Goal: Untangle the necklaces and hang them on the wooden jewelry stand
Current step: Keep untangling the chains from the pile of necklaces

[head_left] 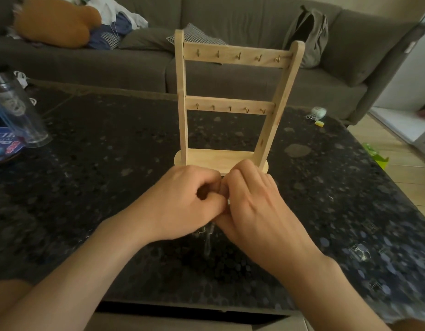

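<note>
The wooden jewelry stand (233,103) rises upright in the middle of the dark speckled table (111,175); its two crossbars carry small brass hooks, all bare. Just in front of its base, my left hand (182,204) and my right hand (252,206) meet knuckle to knuckle, fingers curled inward around the tangled necklaces. Most of the necklaces are hidden inside the hands. A thin silvery chain (208,240) hangs down below them toward the tabletop, blurred.
A clear plastic tumbler (18,111) and a blue package (4,146) sit at the table's left edge. A small white and yellow item (318,115) lies far right. A grey sofa (254,75) with a backpack and cushions stands behind the table.
</note>
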Demonstrator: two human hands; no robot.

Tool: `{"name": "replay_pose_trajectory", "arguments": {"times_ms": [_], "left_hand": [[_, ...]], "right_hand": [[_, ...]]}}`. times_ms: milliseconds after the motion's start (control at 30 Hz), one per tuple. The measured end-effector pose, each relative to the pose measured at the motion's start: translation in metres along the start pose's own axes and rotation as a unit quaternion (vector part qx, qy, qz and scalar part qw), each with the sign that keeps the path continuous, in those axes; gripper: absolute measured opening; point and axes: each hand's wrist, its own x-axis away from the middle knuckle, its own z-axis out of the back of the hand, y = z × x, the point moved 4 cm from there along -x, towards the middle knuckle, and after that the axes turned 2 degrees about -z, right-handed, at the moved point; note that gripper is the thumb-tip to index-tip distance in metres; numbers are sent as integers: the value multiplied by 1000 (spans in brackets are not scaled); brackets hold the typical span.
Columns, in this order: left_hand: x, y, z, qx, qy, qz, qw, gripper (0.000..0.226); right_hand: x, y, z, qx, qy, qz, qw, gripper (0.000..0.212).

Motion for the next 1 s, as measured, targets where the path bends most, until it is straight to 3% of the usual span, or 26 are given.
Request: {"name": "replay_pose_trajectory", "arguments": {"times_ms": [200,333,467,600,733,867,1000], "left_hand": [[1,-1,9,79,109,-10,991,11],[0,-3,7,154,133,17,979,10],[-1,-3,0,186,100,48,976,21],[-4,1,-9,168,42,64,983,40],[-4,4,-12,96,29,47,994,37],[-3,5,-5,59,57,-8,997,36],[-3,2,1,50,78,-40,995,26]], "right_hand": [[4,15,-2,-220,-9,-133,966,9],[2,17,-4,-231,-4,-150,961,10],[2,14,-4,-210,13,-124,970,15],[-1,4,2,-121,65,-55,989,29],[-2,0,2,-63,75,-35,995,22],[1,10,-2,-240,-3,-147,960,17],[0,15,0,-301,-18,-205,931,14]]}}
